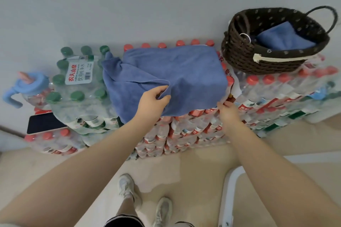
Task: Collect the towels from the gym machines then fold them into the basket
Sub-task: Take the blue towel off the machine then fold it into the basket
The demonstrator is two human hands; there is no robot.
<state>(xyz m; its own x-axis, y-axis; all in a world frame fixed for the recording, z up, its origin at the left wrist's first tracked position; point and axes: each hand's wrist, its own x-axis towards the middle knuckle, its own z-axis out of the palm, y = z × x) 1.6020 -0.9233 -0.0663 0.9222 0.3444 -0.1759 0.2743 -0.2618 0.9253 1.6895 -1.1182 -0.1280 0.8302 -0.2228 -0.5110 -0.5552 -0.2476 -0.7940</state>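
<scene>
Landmark for all positions: the stack of shrink-wrapped water bottle packs (193,129) against the wall (147,2), red-capped bottles several layers deep. You stand in front of it on the beige floor (184,171).

On top of the stack, centre: the blue towel (175,72), spread flat over the red caps, its near edge hanging a little over the stack's front. Its left end is bunched and lies against the green-capped bottle pack (79,83), which sits on the stack's left part with a white printed label (79,73) facing up.

On top of the stack, right end: the dark woven basket (258,59), with one loop handle toward the wall side. Inside it lies a folded blue towel (284,37). Basket and spread towel are near each other but apart.

Left of the green-capped pack: a large jug with a light blue cap and handle (27,84). Below that, on a lower left part of the stack, a dark phone (44,121) lies flat, screen up.

Your left hand (153,101) pinches a raised fold of the spread towel between thumb and curled fingers, near the middle of its front part. Your right hand (227,109) is at the towel's front right corner, at the stack's front edge, with fingers curled; they appear to grip the corner, though the contact is partly hidden.

At the foot of the stack: your two pale sneakers (129,190).
</scene>
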